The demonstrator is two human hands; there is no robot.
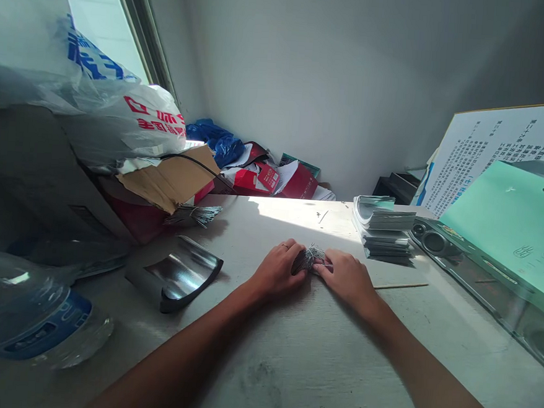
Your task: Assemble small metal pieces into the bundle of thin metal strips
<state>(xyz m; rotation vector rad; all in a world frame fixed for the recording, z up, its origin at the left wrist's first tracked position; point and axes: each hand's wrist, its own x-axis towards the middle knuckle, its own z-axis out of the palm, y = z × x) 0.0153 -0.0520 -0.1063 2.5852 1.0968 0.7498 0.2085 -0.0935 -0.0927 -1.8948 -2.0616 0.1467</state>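
Observation:
A bundle of thin silver wires (312,255) rests on the white table (261,365), between my two hands. My left hand (277,269) is closed around its left side. From the other side my right hand (348,279) pinches at the bundle with thumb and fingertips, where a short thin strand shows. Part of the bundle is hidden behind the fingers. Just right of my right hand lies a thin wooden stick (401,286).
A curved shiny metal piece (188,269) and a plastic bottle (45,318) lie left. Another wire bundle (196,215) sits beneath a cardboard flap (169,175). Stacked folded booklets (384,227) and a clear case (481,274) with a green folder (513,215) stand right.

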